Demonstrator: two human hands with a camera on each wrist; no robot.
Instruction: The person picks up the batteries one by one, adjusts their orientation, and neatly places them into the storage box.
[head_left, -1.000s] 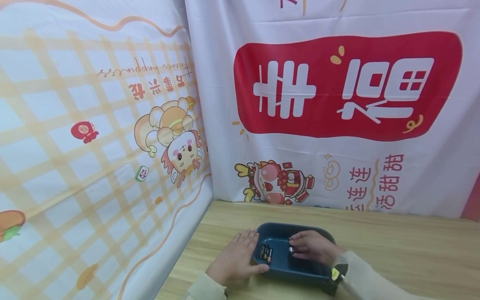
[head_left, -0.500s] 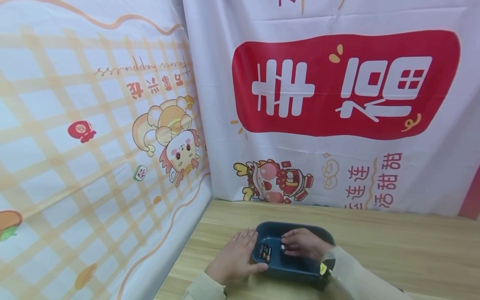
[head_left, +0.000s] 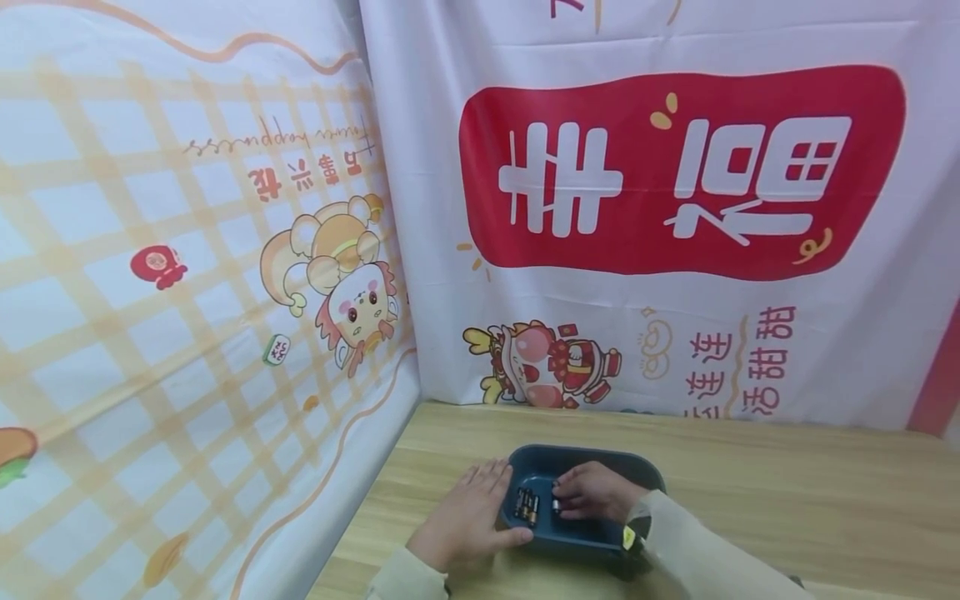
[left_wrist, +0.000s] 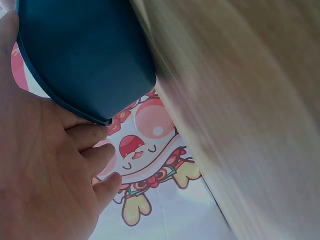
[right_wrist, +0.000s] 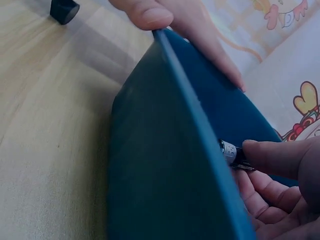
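A dark blue plastic bin (head_left: 585, 546) stands on the wooden table, and several small black batteries (head_left: 527, 506) lie side by side at its left end. My left hand (head_left: 472, 517) rests along the bin's left end, fingers stretched out along the rim and thumb at the near corner. In the left wrist view, its fingertips touch the outside of the bin (left_wrist: 90, 55). Inside the bin, my right hand (head_left: 596, 492) pinches one battery (right_wrist: 230, 151) between thumb and fingers, just right of the row. The near wall (right_wrist: 150, 150) hides part of the battery in the right wrist view.
The wooden table (head_left: 787, 500) reaches right and towards the back. A white printed cloth (head_left: 675, 308) hangs behind it, and another checked cloth (head_left: 225, 333) closes off the left side. A black object (right_wrist: 64, 10) shows at the right wrist view's top edge.
My right hand has moved left inside the bin with the battery, closer to the row. The left hand has stayed on the bin's left end.
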